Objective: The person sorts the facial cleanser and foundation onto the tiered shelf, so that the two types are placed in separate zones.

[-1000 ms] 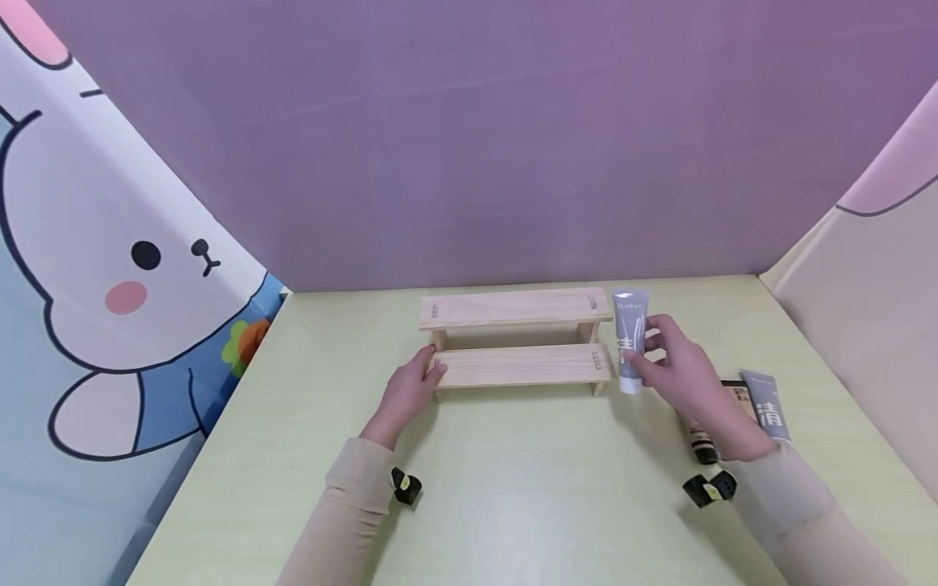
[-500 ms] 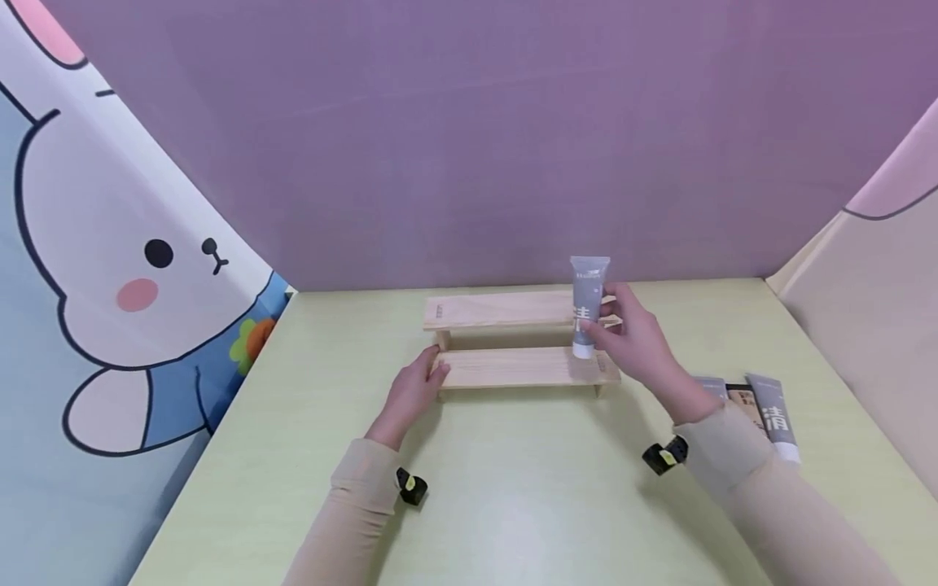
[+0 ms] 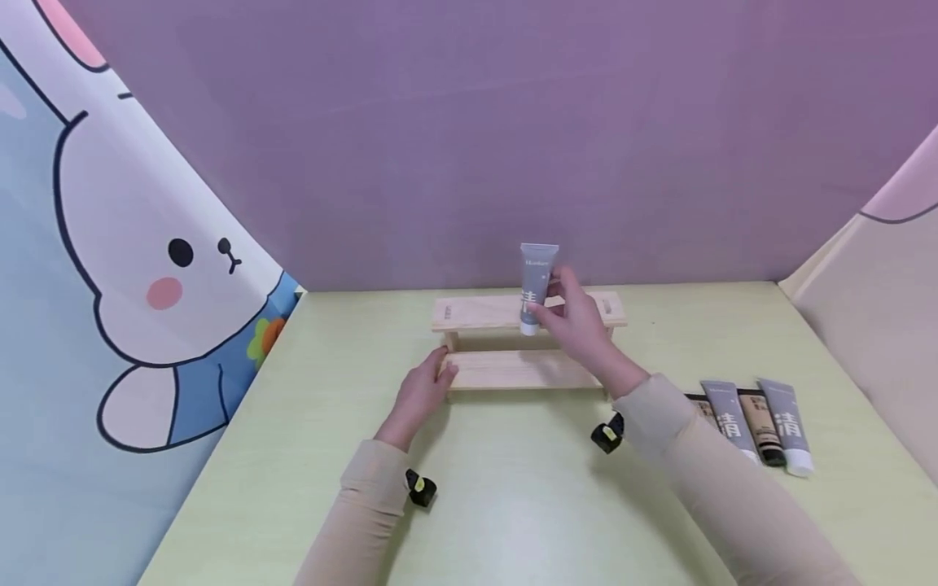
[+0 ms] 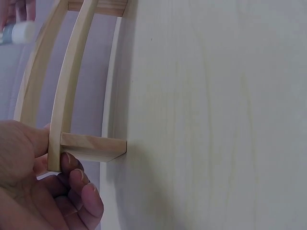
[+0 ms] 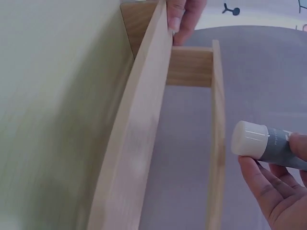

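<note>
A two-step wooden rack stands near the back of the table. My left hand grips the left end of its lower step, thumb on top; in the left wrist view the fingers curl below the board's end. With my right hand I hold a grey squeeze tube upright, white cap down, between thumb and fingers. In the head view the tube overlaps the upper step; the right wrist view shows the cap apart from that step's board.
To the right, grey tubes and black-and-tan tubes lie side by side on the table, partly behind my right sleeve. A purple backdrop rises behind the rack, and a rabbit-print cloth hangs at left.
My right hand has carried the grey tube leftward and up, from beside the rack's right end to over the upper step. The left hand keeps its grip on the rack.
</note>
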Demonstrator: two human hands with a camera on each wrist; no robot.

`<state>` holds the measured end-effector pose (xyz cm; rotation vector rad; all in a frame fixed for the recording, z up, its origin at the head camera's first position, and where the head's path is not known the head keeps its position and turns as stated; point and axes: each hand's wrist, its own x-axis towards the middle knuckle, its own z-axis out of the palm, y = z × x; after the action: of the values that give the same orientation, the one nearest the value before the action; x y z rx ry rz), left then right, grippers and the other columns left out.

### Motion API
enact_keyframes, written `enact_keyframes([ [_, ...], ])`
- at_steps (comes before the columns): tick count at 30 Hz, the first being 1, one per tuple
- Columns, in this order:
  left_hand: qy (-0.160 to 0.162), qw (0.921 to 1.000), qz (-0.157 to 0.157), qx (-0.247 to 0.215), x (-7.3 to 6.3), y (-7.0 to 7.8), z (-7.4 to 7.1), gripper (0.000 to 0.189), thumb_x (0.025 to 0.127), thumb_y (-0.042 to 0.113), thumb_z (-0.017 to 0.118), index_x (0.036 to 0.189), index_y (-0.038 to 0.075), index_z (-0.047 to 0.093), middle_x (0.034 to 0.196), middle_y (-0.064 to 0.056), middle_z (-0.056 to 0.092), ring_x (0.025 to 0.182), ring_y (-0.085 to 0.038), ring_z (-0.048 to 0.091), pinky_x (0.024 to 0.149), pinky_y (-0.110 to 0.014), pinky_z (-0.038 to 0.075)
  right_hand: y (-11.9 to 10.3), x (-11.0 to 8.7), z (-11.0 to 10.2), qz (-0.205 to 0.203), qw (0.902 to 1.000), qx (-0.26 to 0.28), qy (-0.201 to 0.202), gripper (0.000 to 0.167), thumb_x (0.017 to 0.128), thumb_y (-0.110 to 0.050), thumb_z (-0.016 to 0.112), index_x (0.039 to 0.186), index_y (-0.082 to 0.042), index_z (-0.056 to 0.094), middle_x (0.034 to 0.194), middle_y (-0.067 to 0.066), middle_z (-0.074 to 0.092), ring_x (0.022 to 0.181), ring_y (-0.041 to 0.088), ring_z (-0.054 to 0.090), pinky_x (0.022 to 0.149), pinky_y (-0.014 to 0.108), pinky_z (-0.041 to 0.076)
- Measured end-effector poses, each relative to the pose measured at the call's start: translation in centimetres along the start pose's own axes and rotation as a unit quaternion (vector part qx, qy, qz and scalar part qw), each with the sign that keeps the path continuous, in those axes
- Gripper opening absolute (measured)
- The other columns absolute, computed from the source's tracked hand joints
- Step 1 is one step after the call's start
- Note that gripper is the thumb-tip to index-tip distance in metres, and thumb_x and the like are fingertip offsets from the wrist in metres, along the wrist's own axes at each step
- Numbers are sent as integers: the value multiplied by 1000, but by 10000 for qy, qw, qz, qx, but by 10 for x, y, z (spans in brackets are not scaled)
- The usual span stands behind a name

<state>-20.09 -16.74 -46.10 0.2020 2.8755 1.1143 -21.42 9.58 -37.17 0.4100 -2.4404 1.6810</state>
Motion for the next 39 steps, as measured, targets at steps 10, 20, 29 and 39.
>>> enact_keyframes([
  [10, -56, 9999, 4, -96, 2, 6, 5, 53, 103, 33, 50, 148, 9, 39, 132, -25, 56, 122, -42, 53, 100, -54, 43, 4, 18, 25, -200, 9996, -211, 24, 48, 96, -12, 63, 136, -8, 36, 118, 20, 58, 97, 36, 67, 77, 40, 57],
  [20, -5, 9999, 93, -73, 1, 9, 8, 50, 102, 31, 51, 146, 9, 43, 131, -25, 57, 122, -41, 53, 99, -53, 43, 1, 30, 48, -234, 9972, -716, 23, 47, 97, -16, 62, 136, -9, 36, 120, 17, 58, 101, 33, 66, 82, 37, 56],
  [29, -137, 9998, 16, -148, 5, 13, 10, 51, 102, 34, 50, 148, 13, 41, 136, -22, 54, 126, -41, 50, 102, -54, 40, -1, 27, 44, -208, 9969, -756, 84, 56, 93, -7, 66, 140, -8, 35, 123, 17, 59, 108, 31, 64, 88, 36, 54],
  [39, -114, 9999, 108, -69, 5, 7, 2, 50, 103, 31, 51, 148, 12, 41, 137, -22, 53, 126, -43, 49, 101, -56, 40, -7, -10, 17, -365, 9937, -1062, -23, 43, 91, -7, 67, 132, -2, 52, 128, 17, 58, 113, 32, 59, 90, 39, 52],
])
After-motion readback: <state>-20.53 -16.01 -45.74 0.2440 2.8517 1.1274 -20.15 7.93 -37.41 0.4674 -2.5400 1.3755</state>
